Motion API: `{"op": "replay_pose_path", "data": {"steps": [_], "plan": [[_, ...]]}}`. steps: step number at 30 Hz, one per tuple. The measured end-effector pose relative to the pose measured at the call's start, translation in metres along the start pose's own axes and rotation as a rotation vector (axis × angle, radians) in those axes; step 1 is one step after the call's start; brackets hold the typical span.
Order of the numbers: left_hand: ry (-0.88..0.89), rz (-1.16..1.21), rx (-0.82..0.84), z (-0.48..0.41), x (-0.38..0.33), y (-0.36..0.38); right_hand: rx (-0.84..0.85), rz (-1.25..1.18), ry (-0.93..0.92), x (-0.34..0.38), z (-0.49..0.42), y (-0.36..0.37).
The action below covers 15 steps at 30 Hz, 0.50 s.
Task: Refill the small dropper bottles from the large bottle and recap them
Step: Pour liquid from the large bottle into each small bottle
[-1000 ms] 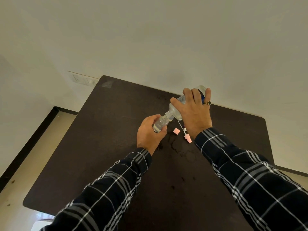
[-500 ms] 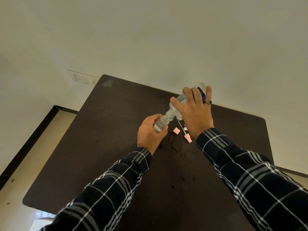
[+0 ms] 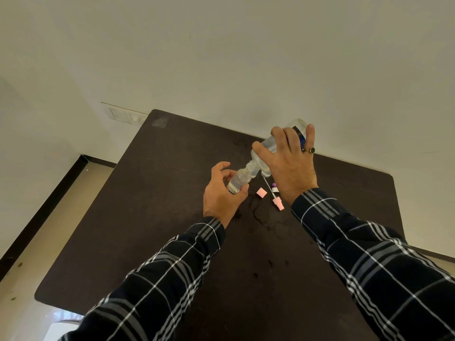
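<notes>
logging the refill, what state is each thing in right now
large bottle: uncapped, tipped neck-down, gripped by right hand
small dropper bottle: uncapped, tilted under its neck, partly full, held by left hand
pink cap: off, loose on table
pink dropper insert: out, lying on table
table: wet patches

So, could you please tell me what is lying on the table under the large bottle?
Below the tilted large bottle, on the dark table, lie a pink cap, a pink dropper tip with white tube, and a purple piece half hidden by the right hand.
</notes>
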<state>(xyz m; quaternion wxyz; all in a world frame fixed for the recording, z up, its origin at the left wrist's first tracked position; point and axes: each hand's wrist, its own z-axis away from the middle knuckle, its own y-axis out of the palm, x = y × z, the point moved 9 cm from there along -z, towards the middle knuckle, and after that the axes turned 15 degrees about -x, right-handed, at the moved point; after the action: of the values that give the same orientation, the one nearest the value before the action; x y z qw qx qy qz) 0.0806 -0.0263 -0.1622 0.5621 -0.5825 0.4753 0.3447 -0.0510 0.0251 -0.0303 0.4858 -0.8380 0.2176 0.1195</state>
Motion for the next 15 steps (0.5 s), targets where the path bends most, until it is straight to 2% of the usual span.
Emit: {"op": "replay_pose_path", "data": {"steps": [15], "plan": [[-0.008, 0.000, 0.006, -0.0003, -0.0018, 0.0002, -0.052, 0.008, -0.042, -0.0006, -0.0001, -0.0024]]}}
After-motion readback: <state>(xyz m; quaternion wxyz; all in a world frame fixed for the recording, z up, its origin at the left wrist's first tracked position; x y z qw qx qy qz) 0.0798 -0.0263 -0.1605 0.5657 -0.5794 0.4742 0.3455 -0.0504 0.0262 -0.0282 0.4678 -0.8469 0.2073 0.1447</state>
